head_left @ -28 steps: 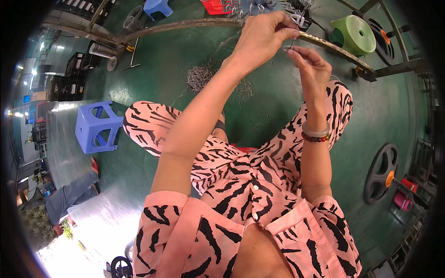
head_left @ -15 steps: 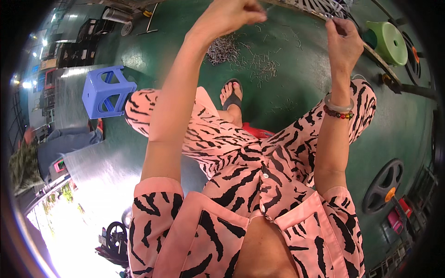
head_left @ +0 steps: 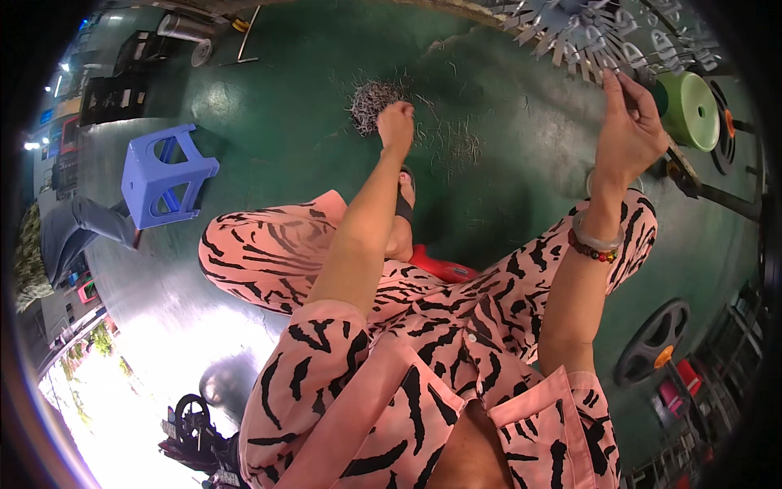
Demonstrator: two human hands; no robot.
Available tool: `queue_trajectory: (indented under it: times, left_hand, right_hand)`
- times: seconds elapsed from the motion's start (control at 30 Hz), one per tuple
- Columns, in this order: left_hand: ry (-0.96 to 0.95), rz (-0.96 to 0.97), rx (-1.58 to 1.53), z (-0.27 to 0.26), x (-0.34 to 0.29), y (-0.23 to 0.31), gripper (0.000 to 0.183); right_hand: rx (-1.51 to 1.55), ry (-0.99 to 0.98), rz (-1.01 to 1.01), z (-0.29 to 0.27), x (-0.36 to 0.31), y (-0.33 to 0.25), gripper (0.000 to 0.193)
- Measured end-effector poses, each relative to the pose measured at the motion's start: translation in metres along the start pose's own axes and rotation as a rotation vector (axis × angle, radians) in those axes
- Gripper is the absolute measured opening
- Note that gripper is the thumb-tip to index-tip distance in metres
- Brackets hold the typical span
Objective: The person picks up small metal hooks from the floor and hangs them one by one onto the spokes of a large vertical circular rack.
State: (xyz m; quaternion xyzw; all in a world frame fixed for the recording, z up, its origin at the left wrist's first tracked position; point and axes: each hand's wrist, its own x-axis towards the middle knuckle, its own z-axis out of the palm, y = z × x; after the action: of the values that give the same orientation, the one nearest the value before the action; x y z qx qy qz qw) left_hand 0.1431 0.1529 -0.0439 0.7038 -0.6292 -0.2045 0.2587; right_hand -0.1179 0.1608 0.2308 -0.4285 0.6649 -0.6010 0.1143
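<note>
My left hand (head_left: 397,126) reaches down to a pile of small bent wire pieces (head_left: 369,106) on the green floor. Its fingers are bunched together at the pile's right side; whatever they hold is hidden. At the upper right, my right hand (head_left: 631,138) is raised, with thumb and forefinger pinched at the tip of a flat metal strip. That strip belongs to a fanned-out cluster of silvery metal strips (head_left: 562,33). Clip-like metal loops (head_left: 664,49) hang along the cluster's right side. More bent wire pieces (head_left: 456,147) lie scattered right of the pile.
A blue plastic stool (head_left: 159,183) stands at left, near another person's legs (head_left: 73,232). A green round stool (head_left: 688,110) and a black wheel (head_left: 652,342) are at right. Something red (head_left: 440,265) lies beneath me. A motorbike (head_left: 195,432) shows at lower left.
My left hand has come down from the upper middle to the wire pile. My right hand stays raised by the metal strips. The view has shifted, showing more of the strip cluster.
</note>
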Motion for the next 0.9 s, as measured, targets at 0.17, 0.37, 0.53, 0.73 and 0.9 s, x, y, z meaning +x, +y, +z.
queue_trajectory:
  times: [0.17,0.37,0.53,0.73,0.9]
  left_hand:
    - [-0.133,-0.071,-0.056,0.000,-0.011,-0.005,0.015]
    - [-0.211,-0.145,0.125,0.014,-0.024,-0.001,0.021]
    - [-0.271,-0.244,0.217,0.012,-0.031,0.011,0.017]
    - [-0.023,-0.320,0.003,0.008,-0.027,0.031,0.018]
    - [-0.123,-0.184,-0.601,-0.019,-0.048,0.100,0.016]
  right_hand:
    - [-0.149,0.135,-0.187,0.003,0.007,0.004,0.014]
    - [-0.275,0.119,-0.366,0.000,0.005,0.012,0.012]
    - [-0.184,0.132,-0.347,0.001,0.003,0.018,0.011]
    - [-0.126,-0.026,-0.229,0.014,0.008,0.009,0.013]
    - [-0.059,-0.170,-0.101,0.014,0.009,0.000,0.018]
